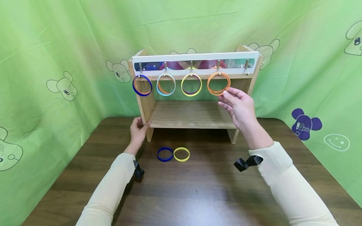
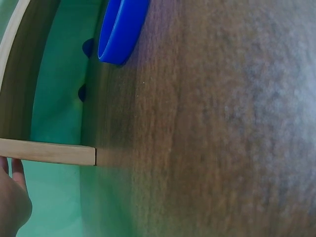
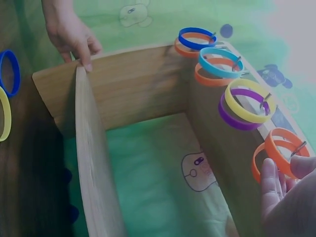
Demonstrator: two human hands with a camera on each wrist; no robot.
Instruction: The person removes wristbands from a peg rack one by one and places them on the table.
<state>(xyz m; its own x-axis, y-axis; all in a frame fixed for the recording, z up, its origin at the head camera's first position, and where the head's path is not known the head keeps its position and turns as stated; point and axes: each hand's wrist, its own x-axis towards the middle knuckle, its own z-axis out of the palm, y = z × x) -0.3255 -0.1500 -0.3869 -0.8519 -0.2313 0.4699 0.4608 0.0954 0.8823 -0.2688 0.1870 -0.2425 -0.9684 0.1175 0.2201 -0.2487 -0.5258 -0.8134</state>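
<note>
My right hand (image 1: 241, 108) is at the lower right of an orange wristband (image 1: 208, 86), thumb in front and fingers behind, pinching it. This band hangs on the hook second from the right of a wooden rack (image 1: 192, 114); in the right wrist view another orange band (image 3: 256, 165) hangs behind it. Low on the rack's left side panel (image 1: 142, 105), my left hand (image 1: 137, 133) grips the edge, its thumb at the front where the shelf meets the panel. Most of the left fingers are hidden behind that panel in the head view.
Further left hang a dark blue band (image 1: 133, 86), a light blue band (image 1: 157, 86) and a yellow band (image 1: 182, 86), with orange and purple ones behind them. A blue band (image 1: 165, 160) and a yellow band (image 1: 182, 160) lie on the table. A green curtain (image 1: 198, 25) hangs behind.
</note>
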